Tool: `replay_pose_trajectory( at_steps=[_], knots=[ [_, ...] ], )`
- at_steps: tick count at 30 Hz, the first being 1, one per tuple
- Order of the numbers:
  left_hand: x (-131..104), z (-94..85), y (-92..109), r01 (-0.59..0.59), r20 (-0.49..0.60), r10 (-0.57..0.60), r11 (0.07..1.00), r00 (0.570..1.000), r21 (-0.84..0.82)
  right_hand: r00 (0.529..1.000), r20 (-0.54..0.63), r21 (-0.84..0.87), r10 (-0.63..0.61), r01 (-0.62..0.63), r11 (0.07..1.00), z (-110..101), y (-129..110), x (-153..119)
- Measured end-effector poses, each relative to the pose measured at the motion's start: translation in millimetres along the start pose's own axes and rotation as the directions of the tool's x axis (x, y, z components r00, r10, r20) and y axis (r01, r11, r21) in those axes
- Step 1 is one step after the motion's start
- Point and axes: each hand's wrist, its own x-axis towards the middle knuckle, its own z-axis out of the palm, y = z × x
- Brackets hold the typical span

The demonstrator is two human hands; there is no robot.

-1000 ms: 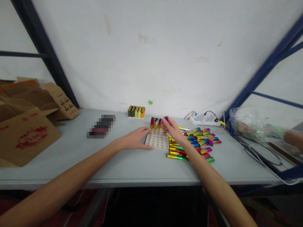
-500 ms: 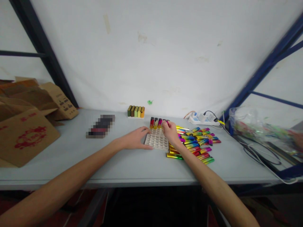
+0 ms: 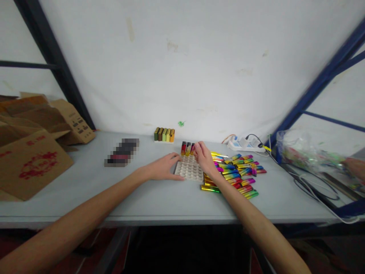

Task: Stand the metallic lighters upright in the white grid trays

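My left hand point(image 3: 161, 167) is open, thumb and fingers spread around the left side of a white tray point(image 3: 189, 169) with rows of round holes. My right hand point(image 3: 204, 158) is closed in a pinch at the tray's far row; a lighter seems to be in its fingers, mostly hidden by the hand. Beside those fingertips, shiny lighters stand upright: a red one point(image 3: 183, 148), a pale gold one point(image 3: 188, 149) and a partly covered red-purple one point(image 3: 193, 147). To the right lies a loose pile of metallic multicoloured lighters point(image 3: 232, 176), partly under my right forearm.
A filled block of green, brown and yellow lighters point(image 3: 164, 135) stands near the wall. Cardboard boxes point(image 3: 42, 163) are at left, with a blurred-out dark item point(image 3: 122, 153) nearby. A power strip point(image 3: 245, 144), cables and plastic bags point(image 3: 305, 152) are at right. Another person's hand point(image 3: 355, 167) shows at the right edge.
My right hand has shifted slightly left and turned, now covering the dark lighter tops beside the row. My left hand stays at the tray.
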Motion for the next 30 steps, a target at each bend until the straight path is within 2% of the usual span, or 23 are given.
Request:
replay_pose_trajectory(
  at_steps=[4, 7, 9, 14, 20, 25, 30],
  knots=[
    [0, -0.6, 1, 0.008, 0.009, -0.008, 1.0, 1.0, -0.008, 0.992, 0.001, -0.166, -0.125, 0.124, 0.978, -10, -6, 3],
    [0, -0.1, 0, -0.001, 0.008, 0.001, 1.0, 1.0, -0.011, 0.957, 0.013, -0.321, -0.289, 0.278, 0.905, -18, -9, 6],
    [0, 0.6, -1, -0.005, 0.001, 0.005, 1.0, 1.0, -0.012, 0.947, 0.031, -0.381, -0.32, 0.307, 0.872, -22, -8, 8],
    [0, 1.1, -3, -0.008, 0.004, 0.008, 1.0, 1.0, -0.02, 0.977, 0.062, -0.481, -0.206, 0.21, 0.851, -27, 2, 12],
    [0, 0.5, -2, -0.004, 0.001, 0.004, 1.0, 1.0, -0.025, 0.975, 0.173, -0.561, -0.14, 0.214, 0.8, -29, 10, 16],
    [0, 1.8, -3, -0.005, -0.001, 0.005, 1.0, 1.0, -0.008, 0.962, 0.271, -0.64, -0.042, 0.212, 0.739, -27, 7, 16],
    [0, 1.3, -2, 0.005, 0.008, -0.005, 1.0, 1.0, -0.004, 0.962, 0.268, -0.731, 0.046, 0.172, 0.66, -25, -2, 14]
  ],
)
